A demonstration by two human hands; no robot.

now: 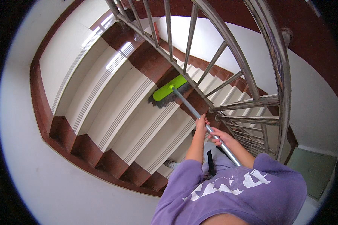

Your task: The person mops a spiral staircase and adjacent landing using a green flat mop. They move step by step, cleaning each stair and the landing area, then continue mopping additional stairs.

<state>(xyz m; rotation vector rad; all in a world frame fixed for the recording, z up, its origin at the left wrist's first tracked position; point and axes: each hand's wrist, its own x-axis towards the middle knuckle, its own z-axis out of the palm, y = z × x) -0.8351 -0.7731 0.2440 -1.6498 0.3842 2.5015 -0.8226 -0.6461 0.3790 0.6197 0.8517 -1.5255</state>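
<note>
A push broom with a bright green head [169,89] and dark bristles rests on the stairs [146,118], close to the foot of the metal railing. Its metal handle [186,103] runs from the head back toward my torso. Higher on the picture, my left hand [202,122] grips the handle. My right hand [221,137] is wrapped around the same handle a little nearer my body. The bristles lie across a step at its dark red border; their exact contact with the tread is partly hidden.
A metal railing [226,28] with bars curves along the right side. Beyond it another flight of white steps [231,92] shows. A white wall [81,194] with dark red stepped skirting [112,163] bounds the stairs at left. A greenish panel [312,171] stands at lower right.
</note>
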